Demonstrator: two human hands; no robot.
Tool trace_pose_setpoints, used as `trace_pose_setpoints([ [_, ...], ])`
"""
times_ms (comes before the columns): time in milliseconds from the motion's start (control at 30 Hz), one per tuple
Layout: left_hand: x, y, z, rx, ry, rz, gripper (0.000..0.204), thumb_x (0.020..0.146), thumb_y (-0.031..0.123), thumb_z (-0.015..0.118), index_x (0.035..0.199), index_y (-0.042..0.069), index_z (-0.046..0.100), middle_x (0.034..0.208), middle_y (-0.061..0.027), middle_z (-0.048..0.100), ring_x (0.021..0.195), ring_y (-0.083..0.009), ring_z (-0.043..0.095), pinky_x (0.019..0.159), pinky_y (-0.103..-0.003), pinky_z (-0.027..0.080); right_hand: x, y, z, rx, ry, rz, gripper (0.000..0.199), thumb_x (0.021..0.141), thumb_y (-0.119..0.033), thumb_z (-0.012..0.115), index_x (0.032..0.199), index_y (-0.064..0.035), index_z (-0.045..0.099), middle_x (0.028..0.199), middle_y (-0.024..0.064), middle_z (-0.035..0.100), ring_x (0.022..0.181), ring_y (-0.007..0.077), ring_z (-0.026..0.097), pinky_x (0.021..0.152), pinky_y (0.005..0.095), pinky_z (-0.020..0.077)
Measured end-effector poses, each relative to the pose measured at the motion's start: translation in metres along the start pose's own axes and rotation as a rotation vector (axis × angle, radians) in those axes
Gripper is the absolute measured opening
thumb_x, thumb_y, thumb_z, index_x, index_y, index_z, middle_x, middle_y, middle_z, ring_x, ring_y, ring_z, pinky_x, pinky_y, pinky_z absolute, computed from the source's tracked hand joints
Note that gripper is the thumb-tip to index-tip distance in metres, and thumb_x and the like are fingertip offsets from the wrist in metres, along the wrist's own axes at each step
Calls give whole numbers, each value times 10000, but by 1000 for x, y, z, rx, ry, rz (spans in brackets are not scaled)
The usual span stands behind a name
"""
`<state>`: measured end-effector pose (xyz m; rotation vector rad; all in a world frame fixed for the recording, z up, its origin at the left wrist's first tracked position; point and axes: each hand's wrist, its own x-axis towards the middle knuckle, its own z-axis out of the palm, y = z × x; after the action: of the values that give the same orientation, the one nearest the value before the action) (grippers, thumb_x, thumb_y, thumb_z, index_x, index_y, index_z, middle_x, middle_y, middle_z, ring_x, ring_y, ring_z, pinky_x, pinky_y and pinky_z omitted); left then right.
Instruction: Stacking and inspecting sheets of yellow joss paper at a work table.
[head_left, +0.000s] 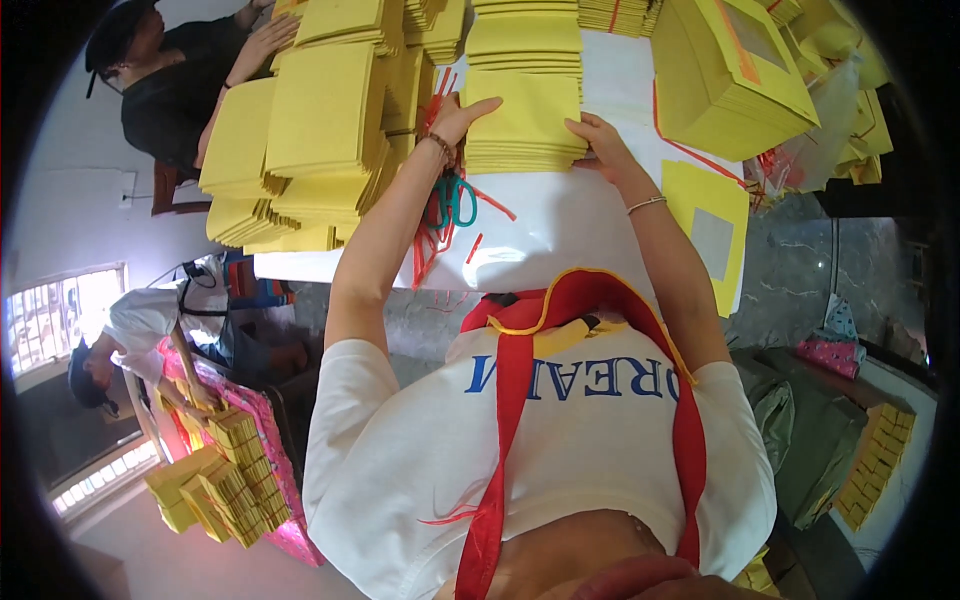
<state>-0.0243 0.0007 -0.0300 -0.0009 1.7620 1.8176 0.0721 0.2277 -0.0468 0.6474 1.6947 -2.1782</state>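
Both my hands grip a stack of yellow paper (525,110) on the white table in front of me. My left hand (460,122) is at its left side, thumb lying over the top sheet and fingers around the edge. On the opposite side, my right hand (603,147) pinches the right edge near the front corner, its lower fingers partly tucked out of sight. Teal-handled scissors (455,202) lie by my left wrist among red strips (432,255). More yellow stacks (523,38) stand in a row just beyond the held one.
Tall yellow piles (325,110) crowd the table's left side. A large yellow block (735,85) stands at the right, near a flat yellow sheet (708,225) with a grey patch. At far left sits a person in black (165,100); another in white (165,315) bends over a pink-covered table.
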Motion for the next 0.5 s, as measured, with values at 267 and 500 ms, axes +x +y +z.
trace_pose_setpoints([
  [267, -34, 4, 22, -126, -52, 332, 1059, 653, 72, 746, 1371, 48, -31, 1209, -201, 437, 1045, -256, 516, 835, -355, 457, -21, 3, -32, 33, -255, -248, 909, 752, -194, 661, 1396, -109, 26, 1274, 105, 417, 1161, 223, 418, 952, 362, 354],
  [500, -34, 9, 26, 199, -291, 432, 1235, 606, 73, 785, 1360, 115, -192, 1345, -190, 282, 1231, -260, 325, 1006, -338, 284, -42, -1, -46, -327, -197, -511, 1060, 640, -92, 735, 1396, -102, -9, 1362, 103, 289, 1259, 225, 283, 1028, 338, 253],
])
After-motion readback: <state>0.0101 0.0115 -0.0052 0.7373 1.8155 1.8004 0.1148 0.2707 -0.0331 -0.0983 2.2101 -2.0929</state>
